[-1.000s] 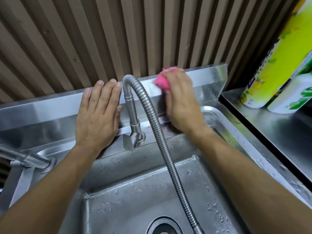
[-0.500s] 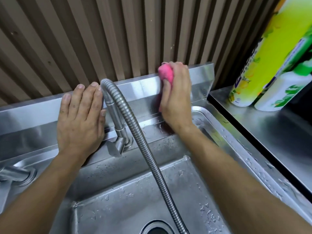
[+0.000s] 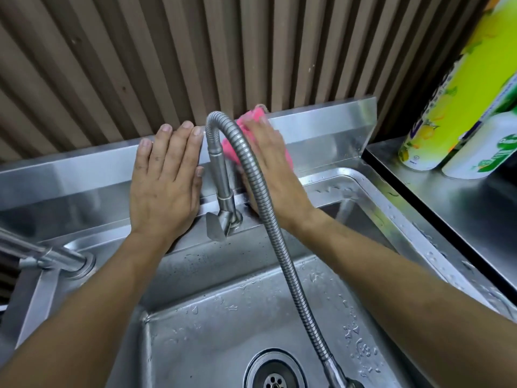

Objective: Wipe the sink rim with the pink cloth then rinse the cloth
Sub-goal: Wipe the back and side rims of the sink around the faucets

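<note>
My right hand [image 3: 275, 175] presses the pink cloth [image 3: 253, 119] flat against the steel back rim of the sink [image 3: 330, 130], just right of the tap. Most of the cloth is hidden under my palm; pink shows at my fingertips and beside the hose. My left hand [image 3: 165, 180] lies flat on the same back rim, left of the tap, fingers together and holding nothing. The wet sink basin [image 3: 223, 317] lies below both arms.
A flexible metal tap hose [image 3: 268, 219] arcs from the rim down over the basin, crossing in front of my right hand. The drain [image 3: 275, 372] is at the bottom. Two bottles [image 3: 458, 107] stand on the steel counter [image 3: 453, 197] at right. Another tap [image 3: 47, 256] is at left.
My right hand has slid the cloth left along the back rim, toward the tap, and now lies flatter. My left hand has stayed on the rim. The view has shifted a little.
</note>
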A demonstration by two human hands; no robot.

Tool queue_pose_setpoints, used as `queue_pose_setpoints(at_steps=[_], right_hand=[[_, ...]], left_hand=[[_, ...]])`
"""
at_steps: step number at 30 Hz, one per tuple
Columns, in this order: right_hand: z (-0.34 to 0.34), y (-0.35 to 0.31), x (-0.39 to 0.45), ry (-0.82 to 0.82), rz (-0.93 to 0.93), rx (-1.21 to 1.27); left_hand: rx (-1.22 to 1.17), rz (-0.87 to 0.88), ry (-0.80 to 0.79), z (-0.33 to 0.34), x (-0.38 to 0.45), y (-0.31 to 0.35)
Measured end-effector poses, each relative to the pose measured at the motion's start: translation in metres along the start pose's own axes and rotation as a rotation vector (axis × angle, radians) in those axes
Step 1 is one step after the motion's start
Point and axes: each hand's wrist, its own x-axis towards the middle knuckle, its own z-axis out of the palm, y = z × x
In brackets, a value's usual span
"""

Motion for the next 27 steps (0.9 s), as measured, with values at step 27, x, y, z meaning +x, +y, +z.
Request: queue_pose_setpoints(at_steps=[27], right_hand=[[-0.016, -0.019, -0.016, -0.255, 0.121, 0.103]], left_hand=[[0.038, 0.04, 0.013, -0.001, -0.001, -0.005]])
